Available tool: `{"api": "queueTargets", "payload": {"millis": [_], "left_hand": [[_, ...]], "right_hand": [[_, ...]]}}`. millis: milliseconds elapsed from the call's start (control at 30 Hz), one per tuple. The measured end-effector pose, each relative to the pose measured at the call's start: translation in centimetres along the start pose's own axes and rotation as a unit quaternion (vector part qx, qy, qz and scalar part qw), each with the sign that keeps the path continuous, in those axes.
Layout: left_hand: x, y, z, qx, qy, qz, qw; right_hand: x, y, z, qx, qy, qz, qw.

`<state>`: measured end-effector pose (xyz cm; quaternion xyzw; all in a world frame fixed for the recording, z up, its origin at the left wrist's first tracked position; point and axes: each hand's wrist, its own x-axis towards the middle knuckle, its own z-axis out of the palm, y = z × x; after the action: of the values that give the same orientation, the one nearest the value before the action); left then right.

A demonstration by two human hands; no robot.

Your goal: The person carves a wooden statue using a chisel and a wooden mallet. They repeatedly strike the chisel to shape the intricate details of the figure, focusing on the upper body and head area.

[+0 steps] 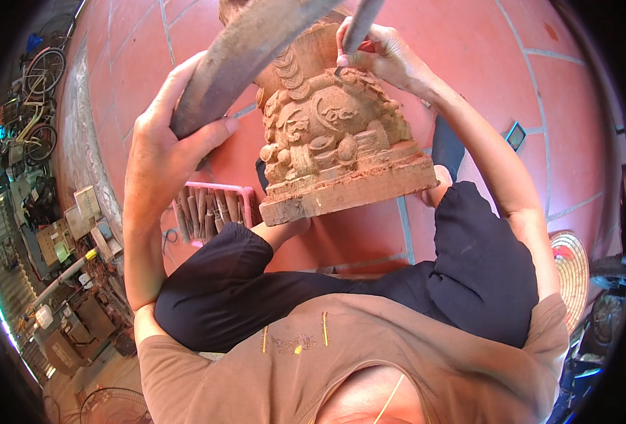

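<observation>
A carved wooden sculpture (331,124) stands on the floor between my feet, its square base (348,185) toward me. Its surface bears rounded, scrolled relief, and the upper part is partly hidden. My left hand (161,145) is wrapped round the end of a flat, dark wooden mallet (246,56), which slants up across the view to the sculpture's left. With bent fingers, my right hand (398,62) grips a chisel (361,28). The chisel's lower tip meets the carving's upper part.
A pink plastic basket (217,186) full of chisels sits by my left knee. Red floor tiles (468,42) surround the sculpture. On the right lie a phone-like dark device (515,136) and a round woven hat (569,275). Bicycles (44,74) and piled clutter stand far left.
</observation>
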<state>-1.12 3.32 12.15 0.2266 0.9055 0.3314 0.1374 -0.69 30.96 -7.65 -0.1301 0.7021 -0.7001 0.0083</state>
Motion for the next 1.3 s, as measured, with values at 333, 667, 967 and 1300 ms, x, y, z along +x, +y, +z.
{"api": "queueTargets", "payload": {"millis": [333, 667, 967, 1300], "left_hand": [[-0.4, 0.4, -0.8, -0.096, 0.023, -0.05, 0.994], [-0.8, 0.2, -0.8, -0.11, 0.022, -0.096, 0.989], [-1.0, -0.4, -0.7, -0.105, 0.021, -0.097, 0.99], [-1.2, -1.0, -1.2, -0.077, 0.027, -0.12, 0.989]], "right_hand": [[-1.2, 0.8, -1.5, -0.023, 0.039, 0.012, 0.999], [1.2, -2.9, 1.7, -0.03, 0.082, 0.021, 0.996], [2.3, -2.1, 2.0, -0.238, 0.019, -0.044, 0.97], [3.3, -3.0, 2.2, -0.219, -0.031, -0.068, 0.973]]}}
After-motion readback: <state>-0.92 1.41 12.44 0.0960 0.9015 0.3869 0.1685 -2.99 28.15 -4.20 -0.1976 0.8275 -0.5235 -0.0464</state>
